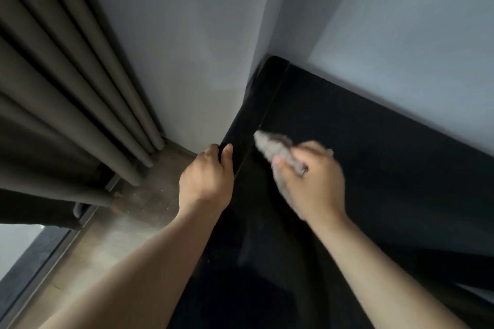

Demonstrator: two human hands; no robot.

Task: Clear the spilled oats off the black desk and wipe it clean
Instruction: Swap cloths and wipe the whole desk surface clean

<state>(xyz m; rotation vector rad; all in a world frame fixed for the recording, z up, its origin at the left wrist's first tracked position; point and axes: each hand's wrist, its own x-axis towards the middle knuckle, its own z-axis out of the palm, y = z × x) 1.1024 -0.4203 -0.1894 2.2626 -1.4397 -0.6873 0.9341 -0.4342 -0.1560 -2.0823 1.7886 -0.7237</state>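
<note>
Black desk (374, 168) sits in a room corner, its back edge against the grey wall (200, 48), its left edge running from the far corner toward the camera. A raised strip follows that left edge. Left hand (205, 179) grips the left edge partway along: thumb on top of the strip, fingers curled over the side. Right hand (312, 181) is motion-blurred and holds a grey cloth (272, 147), fingers curled round the bunched end. The cloth lies on the desktop just right of the strip and near the left hand, not touching it. Its long axis is diagonal, the free tapered end pointing away from the person toward the far-left corner, the rest under the palm. How hard it presses, cannot tell. Brown pleated curtain (66, 88) hangs at left. On the floor (133, 222) beside the desk are small pale specks, too small to identify.
</note>
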